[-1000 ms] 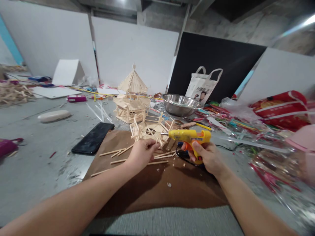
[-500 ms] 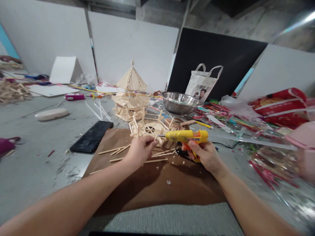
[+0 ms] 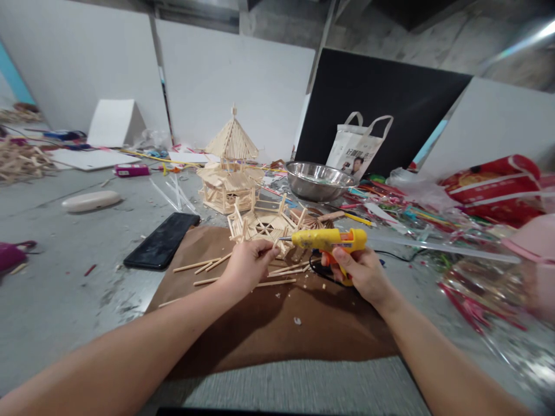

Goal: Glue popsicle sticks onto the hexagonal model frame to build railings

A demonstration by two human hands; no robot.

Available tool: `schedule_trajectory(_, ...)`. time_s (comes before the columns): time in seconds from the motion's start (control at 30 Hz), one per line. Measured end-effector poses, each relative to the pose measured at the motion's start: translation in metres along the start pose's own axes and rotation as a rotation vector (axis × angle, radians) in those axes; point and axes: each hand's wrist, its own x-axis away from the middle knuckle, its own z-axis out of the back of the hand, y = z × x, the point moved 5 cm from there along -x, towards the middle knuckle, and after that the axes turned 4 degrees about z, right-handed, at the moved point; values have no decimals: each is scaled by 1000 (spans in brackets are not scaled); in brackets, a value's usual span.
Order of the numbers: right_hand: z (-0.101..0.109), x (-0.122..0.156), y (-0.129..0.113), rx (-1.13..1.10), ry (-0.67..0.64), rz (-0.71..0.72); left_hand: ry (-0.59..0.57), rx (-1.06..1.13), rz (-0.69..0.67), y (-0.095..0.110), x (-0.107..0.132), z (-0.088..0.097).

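Left hand [image 3: 247, 267] and right hand [image 3: 362, 273] are near each other around the centre of the frame, each clamped on something. Going from the left, a black phone [image 3: 161, 241] lies on the grey worktop [image 3: 91, 248] at centre left, partly beside a brown sheet [image 3: 303, 341] that bears loose thin sticks [image 3: 191, 266]. On from there, the left thumb and forefinger are pinched together on what looks like a short stick [image 3: 276, 244], just in front of an unroofed wooden frame [image 3: 265, 221] at the middle; a roofed stick pavilion [image 3: 229, 186] stands behind it, a little to the left. Right of centre, the right hand grips the handle of a yellow glue gun [image 3: 323, 237], a clear glue rod [image 3: 433, 247] running out of its back towards the right edge. Compared with a second ago, the gun has shifted slightly left and down, bringing its nozzle close to the pinched stick; over the last half second the hands have barely moved. That pause suggests glue is being laid on the stick, though no bead can be made out, nor whether nozzle and wood touch.
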Motion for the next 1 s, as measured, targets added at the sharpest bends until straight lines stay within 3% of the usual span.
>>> schedule_trajectory(1.0, 2, 0, 2, 38, 1, 4, 59, 101, 55, -2, -1, 3)
